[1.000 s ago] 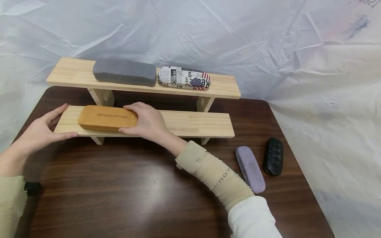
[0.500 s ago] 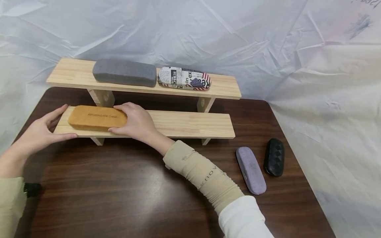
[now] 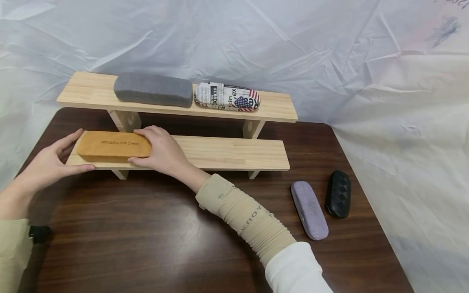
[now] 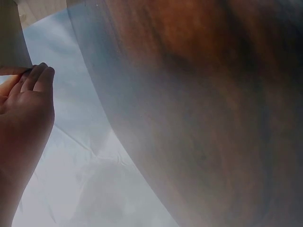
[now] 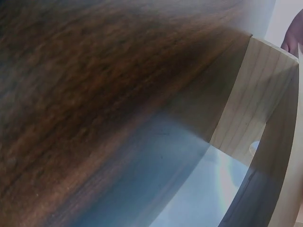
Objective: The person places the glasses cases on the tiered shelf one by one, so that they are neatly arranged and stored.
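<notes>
On the lower wooden shelf (image 3: 234,152) lies a mustard-yellow glasses case (image 3: 106,146) with printed lettering on its top. My right hand (image 3: 165,150) grips the case's right end, thumb at the front side and fingers at the back. At the shelf's left end, my left hand (image 3: 45,165) holds the board, its thumb along the front edge and its fingertips by the back corner. In the left wrist view the left hand's fingers (image 4: 42,78) bend at the board's edge. The right wrist view shows a shelf leg (image 5: 253,94) under the board.
Behind stands a higher shelf (image 3: 88,87) bearing a grey case (image 3: 154,89) and a newspaper-print case (image 3: 227,96). Towards the right of the brown table (image 3: 165,228) lie a lilac case (image 3: 309,209) and a black quilted case (image 3: 338,194). White plastic sheeting (image 3: 311,49) hangs behind.
My right hand has slid the mustard case leftwards along the lower shelf, up to near the left hand. The left hand has stayed at the shelf's end.
</notes>
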`<state>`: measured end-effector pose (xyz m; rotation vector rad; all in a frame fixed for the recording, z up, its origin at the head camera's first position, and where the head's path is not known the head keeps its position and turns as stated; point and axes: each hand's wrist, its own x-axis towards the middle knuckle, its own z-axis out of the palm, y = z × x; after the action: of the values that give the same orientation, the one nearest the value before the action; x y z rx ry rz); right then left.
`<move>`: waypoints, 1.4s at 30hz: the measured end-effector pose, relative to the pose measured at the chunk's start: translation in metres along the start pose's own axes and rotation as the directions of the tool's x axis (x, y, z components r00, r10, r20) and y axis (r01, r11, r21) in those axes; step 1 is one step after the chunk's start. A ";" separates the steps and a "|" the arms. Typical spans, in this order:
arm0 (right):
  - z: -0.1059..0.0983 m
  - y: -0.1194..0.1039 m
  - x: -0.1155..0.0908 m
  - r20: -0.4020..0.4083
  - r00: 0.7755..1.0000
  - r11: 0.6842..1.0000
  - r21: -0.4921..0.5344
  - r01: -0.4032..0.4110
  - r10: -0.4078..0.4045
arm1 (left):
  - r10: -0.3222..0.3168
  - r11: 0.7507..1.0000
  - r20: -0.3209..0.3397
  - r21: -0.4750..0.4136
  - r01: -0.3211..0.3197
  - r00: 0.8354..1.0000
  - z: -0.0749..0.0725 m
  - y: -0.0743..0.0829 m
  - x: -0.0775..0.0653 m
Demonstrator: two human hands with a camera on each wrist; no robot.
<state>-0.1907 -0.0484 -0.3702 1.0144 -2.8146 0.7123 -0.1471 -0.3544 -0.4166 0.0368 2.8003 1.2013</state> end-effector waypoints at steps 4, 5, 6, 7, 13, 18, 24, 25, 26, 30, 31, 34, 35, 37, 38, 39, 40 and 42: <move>0.001 0.001 -0.001 -0.015 1.000 1.000 -0.007 0.007 -0.007 | 0.001 1.000 0.001 0.004 -0.001 1.000 0.000 0.001 0.001; 0.001 0.002 -0.001 -0.014 1.000 1.000 -0.011 0.007 -0.007 | -0.003 1.000 0.003 0.006 0.003 1.000 0.000 0.001 0.002; 0.001 0.002 -0.001 -0.014 1.000 1.000 -0.012 0.007 -0.007 | -0.007 1.000 0.006 0.008 0.007 1.000 -0.001 0.002 0.002; 0.001 0.002 -0.001 -0.012 1.000 1.000 -0.014 0.005 -0.005 | -0.011 1.000 0.009 0.012 0.011 1.000 -0.001 0.002 0.002; -0.001 0.006 -0.005 -0.015 1.000 1.000 0.011 0.000 0.000 | -0.017 1.000 0.011 0.018 0.017 1.000 -0.003 0.003 0.003; -0.003 0.011 -0.011 -0.028 1.000 0.999 0.047 -0.004 0.006 | -0.005 1.000 0.003 0.021 0.005 1.000 -0.003 0.000 -0.001; -0.005 0.016 -0.016 -0.035 0.999 0.997 0.078 -0.004 0.007 | 0.001 1.000 -0.004 0.012 -0.001 1.000 0.000 -0.002 -0.004; -0.006 0.017 -0.017 -0.037 0.999 0.997 0.081 -0.005 0.008 | 0.002 1.000 -0.005 0.009 -0.002 1.000 0.001 -0.002 -0.003; -0.006 0.017 -0.017 -0.039 0.999 0.997 0.082 -0.007 0.010 | 0.003 1.000 -0.005 0.006 -0.003 1.000 0.001 -0.003 -0.003; -0.007 0.019 -0.020 -0.043 0.999 0.996 0.090 -0.012 0.016 | 0.012 1.000 -0.006 -0.003 -0.012 1.000 0.001 -0.003 -0.001; -0.007 0.019 -0.020 -0.043 0.999 0.996 0.092 -0.014 0.018 | 0.014 1.000 -0.006 -0.004 -0.014 1.000 0.001 -0.003 -0.001; -0.008 0.020 -0.022 -0.045 0.999 0.994 0.109 -0.021 0.026 | 0.017 1.000 -0.005 -0.003 -0.017 1.000 0.001 -0.003 0.000; -0.009 0.021 -0.023 -0.046 0.998 0.993 0.116 -0.026 0.031 | 0.018 1.000 -0.005 -0.002 -0.018 1.000 0.001 -0.003 0.000; -0.011 0.023 -0.025 -0.054 0.998 0.991 0.134 -0.030 0.037 | 0.017 1.000 -0.006 0.005 -0.016 1.000 0.001 -0.003 0.000; -0.011 0.024 -0.027 -0.058 0.997 0.990 0.140 -0.032 0.041 | 0.014 1.000 -0.006 0.009 -0.014 1.000 0.002 -0.003 0.000; -0.012 0.026 -0.028 -0.064 0.997 0.989 0.146 -0.033 0.043 | 0.010 1.000 -0.003 0.009 -0.010 1.000 0.002 -0.003 0.000; -0.013 0.028 -0.030 -0.070 0.997 0.987 0.155 -0.033 0.045 | 0.006 1.000 0.000 0.007 -0.006 1.000 0.002 -0.003 0.000; -0.016 0.032 -0.034 -0.084 0.995 0.984 0.176 -0.032 0.048 | -0.005 1.000 0.003 0.014 0.004 1.000 0.002 -0.002 0.000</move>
<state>-0.1854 0.0010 -0.3762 0.9265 -2.7428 0.9983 -0.1466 -0.3548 -0.4195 0.0333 2.8048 1.1796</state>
